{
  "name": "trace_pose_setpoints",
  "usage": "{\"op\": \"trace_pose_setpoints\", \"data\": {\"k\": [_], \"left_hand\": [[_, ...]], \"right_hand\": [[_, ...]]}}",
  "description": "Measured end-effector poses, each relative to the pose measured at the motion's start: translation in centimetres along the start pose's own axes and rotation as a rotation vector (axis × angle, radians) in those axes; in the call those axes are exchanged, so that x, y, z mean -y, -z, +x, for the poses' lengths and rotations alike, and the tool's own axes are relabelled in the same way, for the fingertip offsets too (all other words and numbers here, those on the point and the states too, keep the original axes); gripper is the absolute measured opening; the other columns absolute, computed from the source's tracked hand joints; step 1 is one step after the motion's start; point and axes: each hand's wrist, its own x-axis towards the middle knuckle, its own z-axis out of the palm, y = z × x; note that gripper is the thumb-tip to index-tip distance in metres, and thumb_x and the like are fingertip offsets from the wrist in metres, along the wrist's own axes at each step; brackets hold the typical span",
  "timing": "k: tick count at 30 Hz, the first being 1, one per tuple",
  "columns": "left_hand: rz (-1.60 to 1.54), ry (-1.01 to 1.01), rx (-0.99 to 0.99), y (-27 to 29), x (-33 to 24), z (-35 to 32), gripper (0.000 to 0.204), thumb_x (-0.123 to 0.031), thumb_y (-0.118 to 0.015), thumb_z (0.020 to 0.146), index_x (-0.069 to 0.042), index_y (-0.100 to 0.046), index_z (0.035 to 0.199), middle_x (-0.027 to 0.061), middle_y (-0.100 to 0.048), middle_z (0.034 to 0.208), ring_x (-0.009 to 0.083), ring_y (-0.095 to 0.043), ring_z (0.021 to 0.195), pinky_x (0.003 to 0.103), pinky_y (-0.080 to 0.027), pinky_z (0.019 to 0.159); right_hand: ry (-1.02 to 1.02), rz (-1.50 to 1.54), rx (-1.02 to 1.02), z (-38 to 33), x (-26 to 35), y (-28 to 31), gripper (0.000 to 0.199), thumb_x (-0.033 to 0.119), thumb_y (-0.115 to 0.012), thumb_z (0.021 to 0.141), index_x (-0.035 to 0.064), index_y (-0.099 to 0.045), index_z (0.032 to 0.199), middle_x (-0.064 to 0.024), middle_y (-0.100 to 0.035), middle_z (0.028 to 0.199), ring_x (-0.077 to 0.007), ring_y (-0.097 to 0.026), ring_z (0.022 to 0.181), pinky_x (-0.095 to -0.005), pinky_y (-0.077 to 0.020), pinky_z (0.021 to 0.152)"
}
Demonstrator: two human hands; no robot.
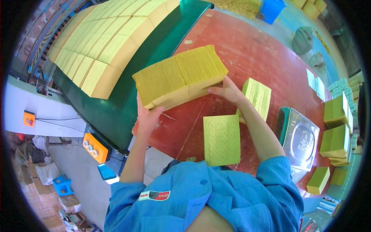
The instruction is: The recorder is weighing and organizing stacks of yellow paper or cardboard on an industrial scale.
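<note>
Between my two hands I hold a long block of yellow paper stacks (pixel 181 73) above the red table (pixel 232 34), its many sheet edges facing up. My left hand (pixel 148 118) grips the left end, thumb along the near side and the other fingers mostly hidden. At the right end, my right hand (pixel 228 92) is closed on the block, thumb on the near side. Near my right forearm, a yellow paper stack with a scalloped pattern (pixel 257 96) lies on the table. A similar patterned yellow stack (pixel 222 140) lies by the table's near edge, close to my body.
Rows of pale yellow paper blocks (pixel 104 42) sit on a green conveyor belt (pixel 150 46) at left. An orange button box (pixel 95 148) is mounted beside it. A silver-topped scale (pixel 303 139) stands at right, near more yellow stacks (pixel 334 141). A blue bin (pixel 272 11) stands beyond the table.
</note>
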Motion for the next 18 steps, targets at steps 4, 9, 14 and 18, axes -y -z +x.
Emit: {"op": "trace_pose_setpoints", "data": {"k": [4,9,14,18], "left_hand": [[-0.608,0.349,-0.148,0.3,-5.0,0.4,0.068,-0.014,-0.062,0.090,-0.002,-0.027,0.147,0.0105,-0.044,0.141,0.0223,-0.044,0.129,0.036,-0.039,0.105],[-0.376,0.263,-0.204,3.5,-0.8,1.9,0.052,-0.026,-0.045,0.100,-0.005,-0.032,0.146,0.0077,-0.049,0.139,0.0237,-0.051,0.124,0.040,-0.046,0.099],[-0.503,0.077,-0.242,-0.9,2.9,3.3,0.047,-0.017,-0.039,0.102,-0.003,-0.032,0.147,0.0099,-0.046,0.141,0.0215,-0.046,0.128,0.036,-0.040,0.103],[0.250,-0.318,-0.319,-3.0,2.4,5.5,0.049,-0.021,-0.038,0.103,-0.004,-0.029,0.148,0.0118,-0.040,0.145,0.0225,-0.042,0.131,0.034,-0.036,0.107]], "right_hand": [[0.009,-0.107,-0.040,-0.1,-0.7,1.1,0.073,0.007,-0.076,0.079,0.0039,-0.036,0.140,-0.0094,-0.052,0.131,-0.0212,-0.048,0.122,-0.0370,-0.0387,0.104],[0.021,-0.147,-0.107,0.4,-0.7,0.5,0.067,0.004,-0.074,0.080,0.0028,-0.039,0.138,-0.0087,-0.054,0.129,-0.0188,-0.051,0.118,-0.0349,-0.0428,0.100],[0.020,-0.079,-0.037,0.7,-1.7,-0.6,0.061,0.005,-0.071,0.083,0.0024,-0.040,0.136,-0.0091,-0.055,0.127,-0.0203,-0.051,0.119,-0.0360,-0.0420,0.102],[0.064,0.005,-0.050,2.1,-0.7,-2.1,0.056,0.005,-0.068,0.087,0.0027,-0.041,0.136,-0.0090,-0.055,0.129,-0.0200,-0.051,0.119,-0.0367,-0.0422,0.102]]}}
